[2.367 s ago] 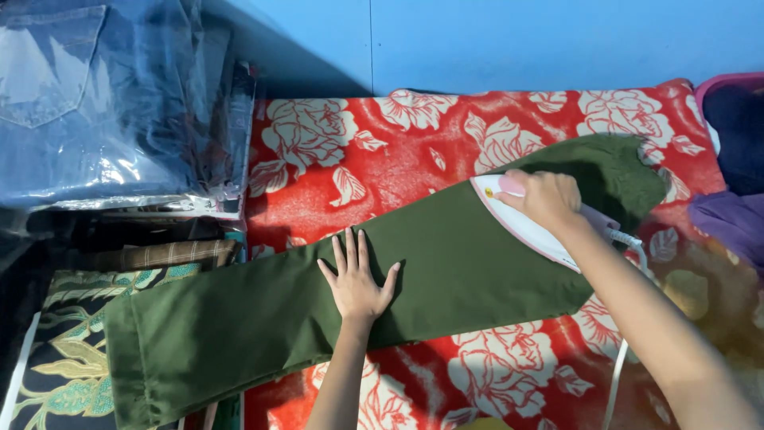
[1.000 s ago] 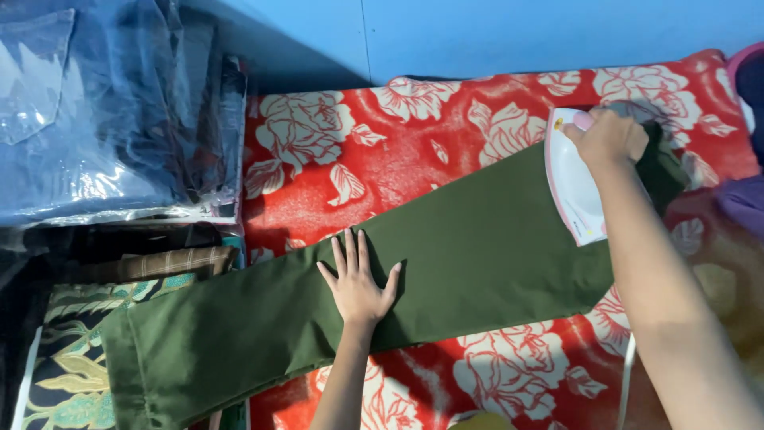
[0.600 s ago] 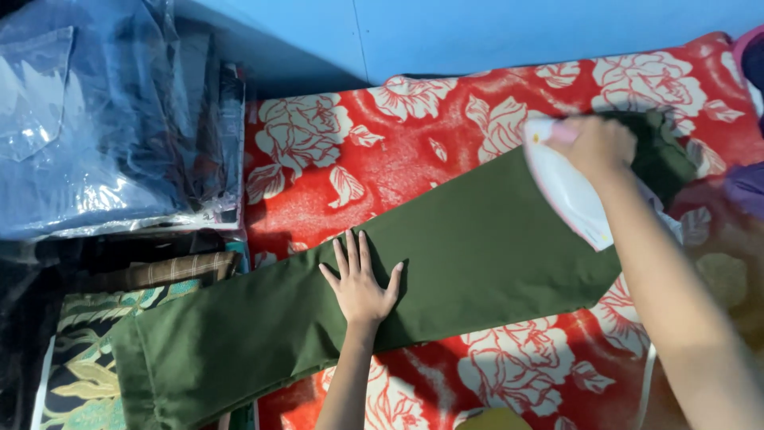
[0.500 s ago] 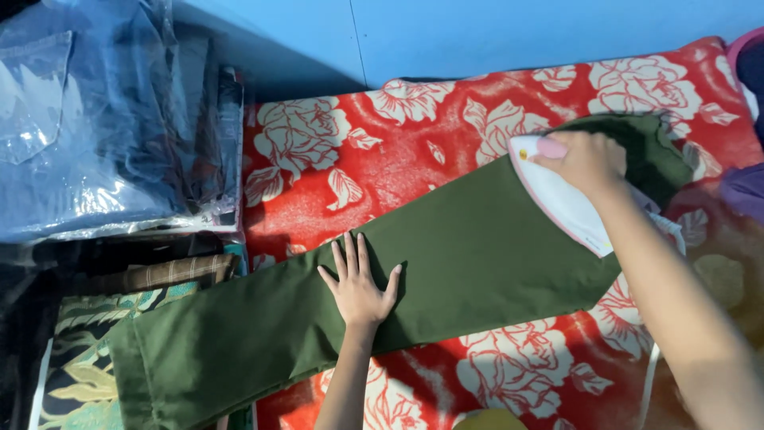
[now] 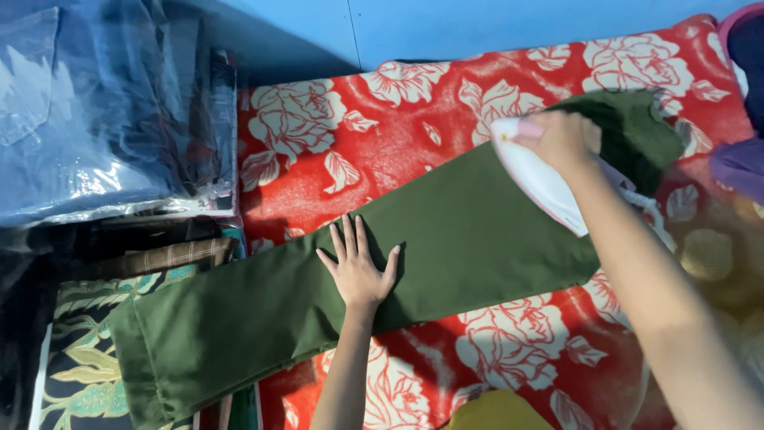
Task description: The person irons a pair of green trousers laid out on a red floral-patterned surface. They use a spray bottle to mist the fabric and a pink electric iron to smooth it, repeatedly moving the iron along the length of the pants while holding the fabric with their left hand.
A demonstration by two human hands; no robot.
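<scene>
A pair of olive green trousers lies stretched diagonally across a red blanket with white flowers. My left hand rests flat on the trouser leg near the middle, fingers spread. My right hand grips the handle of a white and pink clothes iron, which sits on the upper part of the trousers, tip pointing left. The iron's white cord trails down beside my right forearm.
A stack of folded clothes in clear plastic bags fills the upper left. A dark cloth with a leaf pattern lies under the trouser hem at lower left. Purple fabric sits at the right edge, a yellow item at the bottom.
My right hand has slid the iron leftward along the trousers from the waist end toward the middle. My left hand has stayed flat in the same place.
</scene>
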